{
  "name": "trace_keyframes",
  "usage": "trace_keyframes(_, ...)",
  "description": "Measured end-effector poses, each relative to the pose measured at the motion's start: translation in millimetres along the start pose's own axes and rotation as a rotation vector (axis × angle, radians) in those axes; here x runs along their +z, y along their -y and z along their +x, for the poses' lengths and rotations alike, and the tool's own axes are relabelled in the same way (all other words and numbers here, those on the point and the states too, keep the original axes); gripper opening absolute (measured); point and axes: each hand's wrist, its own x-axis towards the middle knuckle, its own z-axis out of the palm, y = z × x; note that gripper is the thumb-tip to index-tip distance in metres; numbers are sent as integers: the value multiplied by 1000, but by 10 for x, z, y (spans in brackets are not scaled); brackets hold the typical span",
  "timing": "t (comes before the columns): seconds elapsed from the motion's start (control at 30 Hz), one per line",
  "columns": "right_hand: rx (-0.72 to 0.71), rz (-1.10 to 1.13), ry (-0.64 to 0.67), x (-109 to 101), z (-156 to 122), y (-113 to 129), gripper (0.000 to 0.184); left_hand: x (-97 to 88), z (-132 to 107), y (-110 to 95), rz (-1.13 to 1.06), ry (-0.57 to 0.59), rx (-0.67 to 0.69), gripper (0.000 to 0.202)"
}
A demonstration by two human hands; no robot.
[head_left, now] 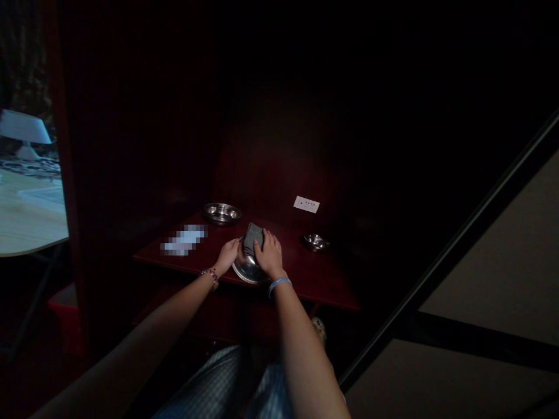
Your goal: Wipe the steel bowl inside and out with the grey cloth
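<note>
A shiny metal bowl (248,271) is tilted at the front edge of the dark red table. Closed on its left side, my left hand (227,255) steadies it, with the fingertips partly hidden. A folded grey cloth (253,237) lies against the upper part of the bowl. My right hand (271,255) grips this cloth and presses it on the metal, the thumb toward the left and the fingers over the right side. The hand and cloth cover much of the bowl.
Behind the hands, a metal dish (222,213) stands at the table's (301,273) back left. A smaller metal bowl (316,242) is to the right. A blurred pale item (183,240) lies at left. On the wall is a white socket panel (306,204); a dark partition (131,145) rises at left.
</note>
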Motion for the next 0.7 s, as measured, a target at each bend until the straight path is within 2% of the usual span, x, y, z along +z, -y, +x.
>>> trace_keyframes(0.2, 157, -25, -63, -3, -1, 24, 55, -1, -12, -18, 77, 4, 12, 31)
trace_keyframes(0.33, 204, -52, -70, -33, -26, 52, 52, 7, -35, -58, 87, 4, 14, 30)
trace_keyframes(0.43, 184, -103, -80, -44, -54, 79, 52, 11, -44, -73, 97, -19, 21, 29)
trace_keyframes(0.53, 104, -159, -81, -47, -76, 90, 52, 6, -38, -62, 101, -36, 33, 29)
trace_keyframes(0.7, 5, -178, -47, -70, -84, 60, 52, -11, -9, -16, 83, -12, 25, 33)
